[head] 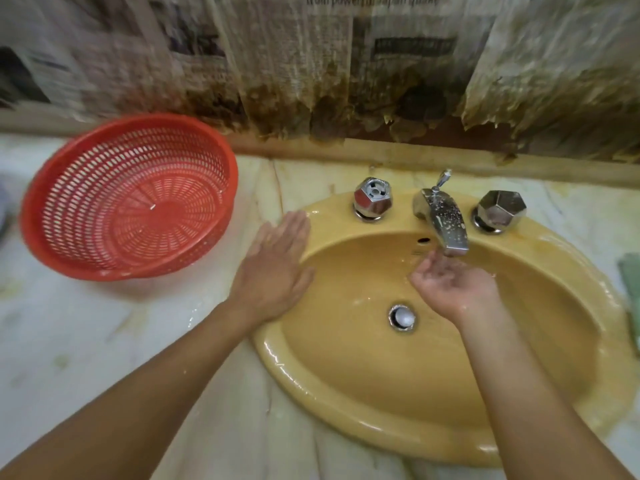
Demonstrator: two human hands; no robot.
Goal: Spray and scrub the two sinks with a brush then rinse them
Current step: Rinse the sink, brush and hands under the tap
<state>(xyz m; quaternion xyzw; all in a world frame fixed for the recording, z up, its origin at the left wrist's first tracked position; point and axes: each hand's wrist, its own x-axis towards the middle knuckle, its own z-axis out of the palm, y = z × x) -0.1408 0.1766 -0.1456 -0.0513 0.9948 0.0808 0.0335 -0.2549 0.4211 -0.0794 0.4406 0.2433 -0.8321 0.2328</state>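
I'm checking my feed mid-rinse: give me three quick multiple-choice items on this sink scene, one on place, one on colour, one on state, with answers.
1. Where is the left hand?
A. flat on the sink rim
B. on a tap knob
C. inside the basket

2. What colour is the basket?
A. blue
B. red
C. green

3. How is the right hand?
A. gripping a brush
B. clenched in a fist
C. cupped, palm up, under the spout

Answers: A, its fingers lie straight on the wet rim; B, red mesh beside the sink; C, it is loosely cupped below the spout.
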